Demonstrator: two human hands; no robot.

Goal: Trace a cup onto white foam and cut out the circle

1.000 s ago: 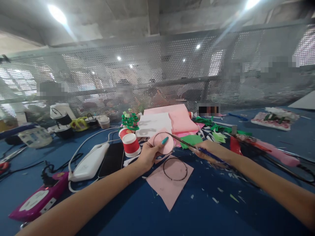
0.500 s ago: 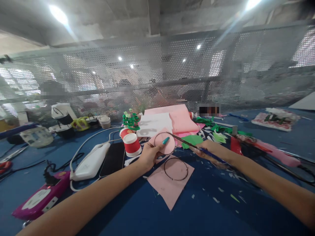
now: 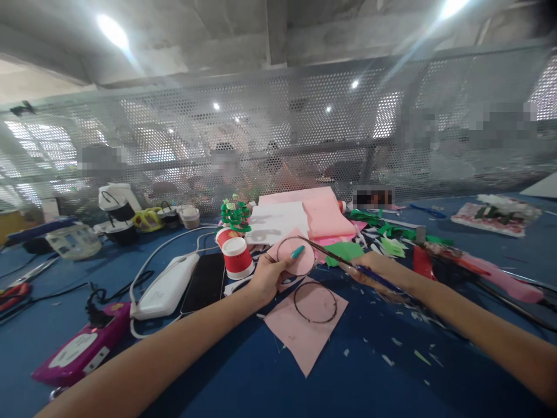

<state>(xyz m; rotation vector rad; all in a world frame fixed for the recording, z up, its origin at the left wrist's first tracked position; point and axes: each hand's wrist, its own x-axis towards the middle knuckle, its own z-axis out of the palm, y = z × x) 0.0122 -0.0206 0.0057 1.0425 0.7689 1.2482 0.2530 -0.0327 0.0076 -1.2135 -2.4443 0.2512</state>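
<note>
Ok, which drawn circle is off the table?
The far circle, pinched in the left hand at the scissors; the other circle lies flat on the pink sheet.

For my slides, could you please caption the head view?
Left hand holds a pink disc; right hand holds scissors at its edge.

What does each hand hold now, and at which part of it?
The left hand pinches the pink paper disc at its lower left edge; the right hand grips the scissors by their blue handles.
</note>
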